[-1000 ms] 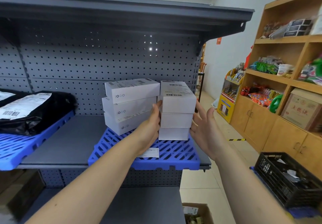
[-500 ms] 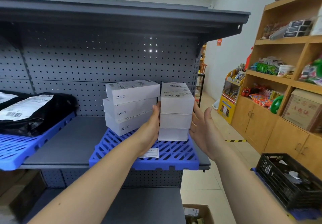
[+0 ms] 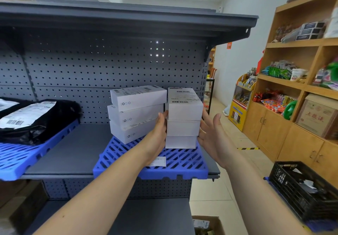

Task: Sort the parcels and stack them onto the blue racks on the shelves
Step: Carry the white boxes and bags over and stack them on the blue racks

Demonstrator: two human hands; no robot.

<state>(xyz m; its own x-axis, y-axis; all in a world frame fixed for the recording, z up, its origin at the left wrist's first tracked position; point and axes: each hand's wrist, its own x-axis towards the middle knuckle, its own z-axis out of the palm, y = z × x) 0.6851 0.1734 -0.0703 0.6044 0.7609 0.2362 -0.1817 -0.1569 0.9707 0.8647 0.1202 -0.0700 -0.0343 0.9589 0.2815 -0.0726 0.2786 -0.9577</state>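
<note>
Two stacks of white boxes stand on a blue rack [image 3: 184,163] on the grey shelf. The right stack [image 3: 183,119] has three boxes, the top one bearing a barcode label. My left hand [image 3: 157,134] presses flat against its left side and my right hand [image 3: 210,134] presses its right side, fingers straight. The left stack [image 3: 135,112] of three boxes sits askew, just behind my left hand. Black parcel bags [image 3: 34,119] with white labels lie on a second blue rack [image 3: 22,156] at the far left.
The upper grey shelf [image 3: 128,19] overhangs the racks. A black crate [image 3: 307,189] with papers sits on the floor at right, below a wooden cabinet [image 3: 301,88] of goods. An open cardboard box [image 3: 206,223] lies on the floor under the shelf.
My right hand has closed in from a gap to touch the right side of the stack. The stack has barely shifted; the camera has tilted up slightly.
</note>
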